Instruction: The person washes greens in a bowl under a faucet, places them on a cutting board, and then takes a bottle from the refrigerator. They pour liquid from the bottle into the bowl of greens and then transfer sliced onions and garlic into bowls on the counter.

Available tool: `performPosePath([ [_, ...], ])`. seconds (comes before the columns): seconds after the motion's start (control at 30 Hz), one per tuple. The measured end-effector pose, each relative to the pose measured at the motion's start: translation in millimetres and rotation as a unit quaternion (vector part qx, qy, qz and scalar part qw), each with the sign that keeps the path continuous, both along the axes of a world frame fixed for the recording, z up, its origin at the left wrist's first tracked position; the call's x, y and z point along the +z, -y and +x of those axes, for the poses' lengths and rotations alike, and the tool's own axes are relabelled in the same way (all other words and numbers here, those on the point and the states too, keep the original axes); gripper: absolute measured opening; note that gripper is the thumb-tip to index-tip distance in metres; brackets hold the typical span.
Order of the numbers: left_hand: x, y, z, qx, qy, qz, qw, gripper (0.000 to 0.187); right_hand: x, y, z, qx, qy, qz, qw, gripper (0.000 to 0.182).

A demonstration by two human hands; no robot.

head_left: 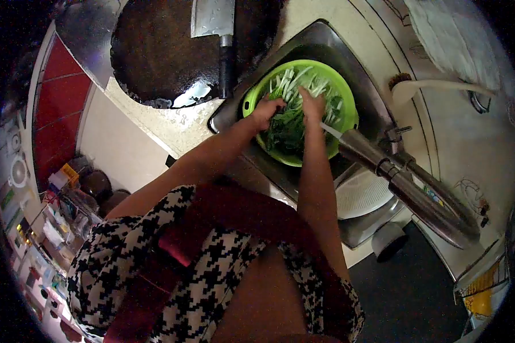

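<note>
A bright green basin (349, 94) sits in the dark metal sink (320, 34), holding water and leafy greens (286, 130) with pale stems and dark leaves. My left hand (266, 111) is at the basin's left side, its fingers curled round some of the greens. Close by on the right, my right hand (312, 107) is down among the stems, fingers closed on the greens and partly hidden by them. A metal faucet (366, 151) reaches over the basin's right rim, and a stream of water runs from it beside my right wrist.
A cleaver (213, 20) lies on a round, wet, dark chopping board (160, 51) left of the sink. Below the faucet are a white strainer (363, 197) and a metal cup (388, 240). A wooden-handled brush (406, 88) and a white cloth (463, 46) are at the right.
</note>
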State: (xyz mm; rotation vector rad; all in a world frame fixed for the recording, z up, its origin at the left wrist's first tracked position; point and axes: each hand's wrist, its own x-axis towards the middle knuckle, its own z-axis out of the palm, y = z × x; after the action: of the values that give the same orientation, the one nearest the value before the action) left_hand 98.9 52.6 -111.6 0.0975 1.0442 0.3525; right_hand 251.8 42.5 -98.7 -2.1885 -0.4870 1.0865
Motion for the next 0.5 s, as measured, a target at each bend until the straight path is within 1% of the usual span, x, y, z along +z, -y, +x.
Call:
performPosePath([
  [0.03, 8, -4, -1, -0.003, 0.045, -0.015, 0.999, 0.044, 11, 0, -2, -0.013, -0.060, 0.040, 0.997, 0.101],
  [0.07, 16, -8, -2, -0.013, 0.061, -0.020, 0.998, 0.043, 21, -3, -4, -0.064, -0.064, -0.020, 0.996, 0.096],
  [0.13, 29, -14, -2, -0.034, 0.092, -0.031, 0.995, 0.041, 80, -7, -6, -0.047, -0.162, -0.018, 0.986, 0.088],
  [0.23, 33, -17, 0, -0.069, 0.106, -0.021, 0.992, 0.041, 26, 32, 22, 0.070, -0.269, 0.103, 0.955, 0.070],
  [0.27, 12, -17, 2, -0.120, 0.122, -0.022, 0.985, 0.054, 11, 35, 28, 0.090, -0.307, 0.123, 0.939, 0.068],
  [0.3, 21, -16, 3, -0.120, 0.045, 0.046, 0.991, 0.060, 27, 31, 19, 0.122, -0.203, 0.083, 0.968, 0.061],
  [0.33, 38, -16, 6, -0.118, -0.032, 0.115, 0.986, 0.065, 43, 27, 9, 0.149, -0.100, 0.032, 0.983, 0.055],
  [0.37, 49, -17, 9, -0.114, -0.109, 0.184, 0.970, 0.072, 46, 29, 3, 0.125, -0.151, 0.086, 0.977, 0.054],
  [0.4, 35, -17, 11, -0.147, -0.134, 0.233, 0.952, 0.085, 47, 29, -2, 0.102, -0.201, 0.140, 0.964, 0.054],
  [0.43, 29, -16, 10, -0.156, -0.125, 0.254, 0.946, 0.084, 44, 30, -4, 0.080, -0.250, 0.193, 0.945, 0.054],
  [0.47, 23, -13, 9, -0.167, -0.114, 0.274, 0.940, 0.084, 23, 32, 1, 0.095, -0.186, 0.200, 0.957, 0.056],
  [0.5, 21, -12, 9, -0.178, -0.103, 0.294, 0.933, 0.084, 23, 32, 2, 0.061, -0.172, 0.180, 0.966, 0.058],
])
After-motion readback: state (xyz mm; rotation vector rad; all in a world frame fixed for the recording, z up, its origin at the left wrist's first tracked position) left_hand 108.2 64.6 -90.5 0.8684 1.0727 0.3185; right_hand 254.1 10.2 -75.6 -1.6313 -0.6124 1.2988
